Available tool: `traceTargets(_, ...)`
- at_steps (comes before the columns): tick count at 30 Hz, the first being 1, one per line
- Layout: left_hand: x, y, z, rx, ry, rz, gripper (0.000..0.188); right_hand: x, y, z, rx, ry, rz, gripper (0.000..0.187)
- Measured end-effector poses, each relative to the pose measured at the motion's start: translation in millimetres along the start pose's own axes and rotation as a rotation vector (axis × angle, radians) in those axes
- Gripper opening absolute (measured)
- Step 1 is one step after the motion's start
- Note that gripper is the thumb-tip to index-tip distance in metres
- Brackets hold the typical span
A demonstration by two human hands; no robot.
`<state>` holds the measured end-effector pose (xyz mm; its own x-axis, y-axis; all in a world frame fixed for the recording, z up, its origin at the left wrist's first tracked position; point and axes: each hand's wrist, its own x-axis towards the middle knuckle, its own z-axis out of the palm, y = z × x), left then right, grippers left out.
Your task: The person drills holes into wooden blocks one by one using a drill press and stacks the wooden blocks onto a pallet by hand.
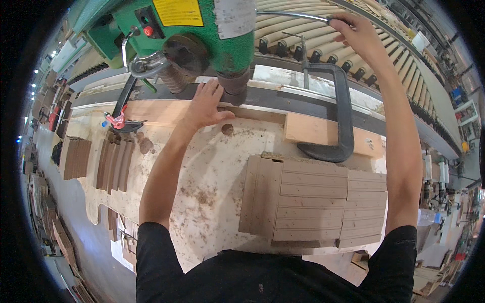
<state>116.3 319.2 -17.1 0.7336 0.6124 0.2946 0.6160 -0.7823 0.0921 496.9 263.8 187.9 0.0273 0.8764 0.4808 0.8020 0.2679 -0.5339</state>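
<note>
Lever (293, 14) held in right hand (356, 38)

The lever is gripped at its end, right of the green drill (235, 53). The left hand (206, 106), thumb spread wide, is laid across the wood strip (161, 110) beside the spindle (235, 87). Boards (310, 217) are stacked near a black clamp (343, 111).

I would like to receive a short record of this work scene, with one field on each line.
Left hand: fingers spread, beside the dark spindle
Right hand: gripping the end of a metal lever
Machine: green
Clamp: dark, C-shaped, over a pale wood block
Grooved boards: brown, piled on the worktable's right side
</note>
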Motion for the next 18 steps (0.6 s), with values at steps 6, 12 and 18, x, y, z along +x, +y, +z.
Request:
traceTargets(6, -5, 0, 2, 0.025, 0.048, 0.000, 0.089, -24, 10, 29, -0.058, -0.159, 0.158, 0.039)
traceTargets(12, -1, 2, 7, 0.054, 0.090, 0.008, 0.094, -36, 47, 109, -0.087, -0.176, 0.111, 0.032)
traceTargets(18, 0, -3, 5, -0.001, 0.055, 0.000, 0.096, -19, 49, 158, -0.080, -0.272, 0.100, 0.029)
